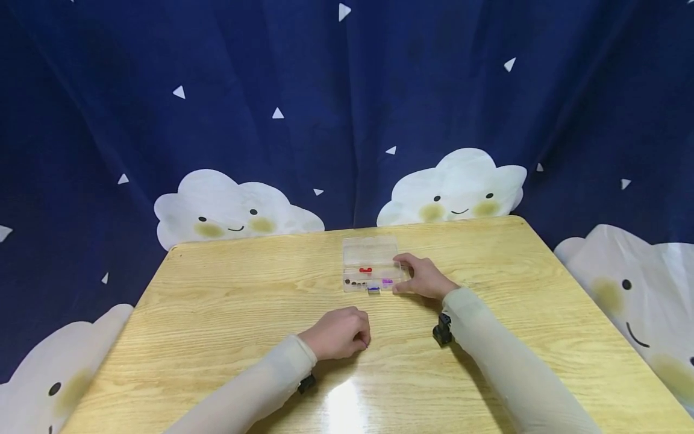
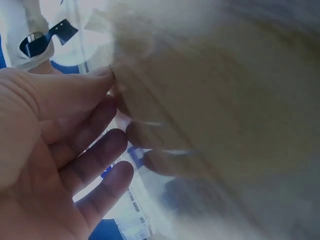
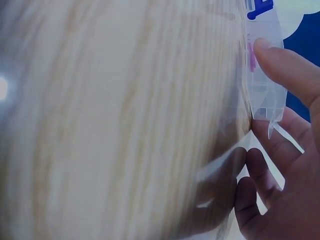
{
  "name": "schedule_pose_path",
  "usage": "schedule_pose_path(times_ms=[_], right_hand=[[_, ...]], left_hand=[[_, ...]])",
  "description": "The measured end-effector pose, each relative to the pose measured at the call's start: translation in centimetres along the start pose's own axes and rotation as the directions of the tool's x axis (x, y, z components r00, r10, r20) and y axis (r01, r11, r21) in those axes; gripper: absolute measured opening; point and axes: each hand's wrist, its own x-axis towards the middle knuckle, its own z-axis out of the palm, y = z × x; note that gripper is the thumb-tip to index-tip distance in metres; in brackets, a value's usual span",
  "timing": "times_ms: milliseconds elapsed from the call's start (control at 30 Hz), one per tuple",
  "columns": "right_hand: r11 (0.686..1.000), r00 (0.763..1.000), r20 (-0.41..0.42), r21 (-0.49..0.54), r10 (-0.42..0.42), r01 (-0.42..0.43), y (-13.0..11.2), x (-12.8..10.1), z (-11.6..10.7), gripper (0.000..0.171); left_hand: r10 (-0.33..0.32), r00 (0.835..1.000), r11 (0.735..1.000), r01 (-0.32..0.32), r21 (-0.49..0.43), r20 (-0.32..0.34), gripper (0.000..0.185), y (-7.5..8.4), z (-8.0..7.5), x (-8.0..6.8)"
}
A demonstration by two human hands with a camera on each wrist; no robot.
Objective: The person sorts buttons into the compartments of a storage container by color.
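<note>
A clear plastic box (image 1: 371, 249) stands toward the back of the table with its lid raised. Inside it show a red piece (image 1: 365, 270), a purple piece (image 1: 387, 281) and several small dark round bits (image 1: 355, 283), too small to name. A blue piece (image 1: 373, 290) is at its front edge. My right hand (image 1: 425, 278) grips the box's right end, thumb at the front and fingers round the far side; the right wrist view shows the box (image 3: 267, 92) between them. My left hand (image 1: 337, 333) rests on the table nearer me, fingers loosely curled, holding nothing visible.
The light wooden table (image 1: 233, 301) reaches back to a dark blue curtain (image 1: 325, 72) with white clouds and triangles. Each sleeved wrist carries a small black device (image 1: 442, 330). A bright glare lies on the tabletop near the front.
</note>
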Motion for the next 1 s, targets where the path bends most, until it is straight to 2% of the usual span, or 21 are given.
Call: schedule_pose_path(times_ms=[500, 633, 1000], right_hand=[[1.000, 1.000, 0.003, -0.005, 0.010, -0.010, -0.2, -0.1, -0.1, 0.080], [1.000, 1.000, 0.001, -0.009, 0.002, -0.002, -0.3, 0.0, -0.1, 0.080], [1.000, 1.000, 0.000, -0.019, -0.015, 0.015, -0.3, -0.2, -0.2, 0.079]], left_hand=[[0.027, 0.999, 1.000, -0.028, -0.009, -0.020, 0.010, -0.4, 0.0, -0.3], [0.012, 1.000, 0.999, -0.013, -0.044, -0.025, 0.008, -0.7, 0.1, -0.3], [-0.016, 0.998, 0.998, 0.011, -0.069, -0.068, 0.008, -1.6, -0.4, -0.4]])
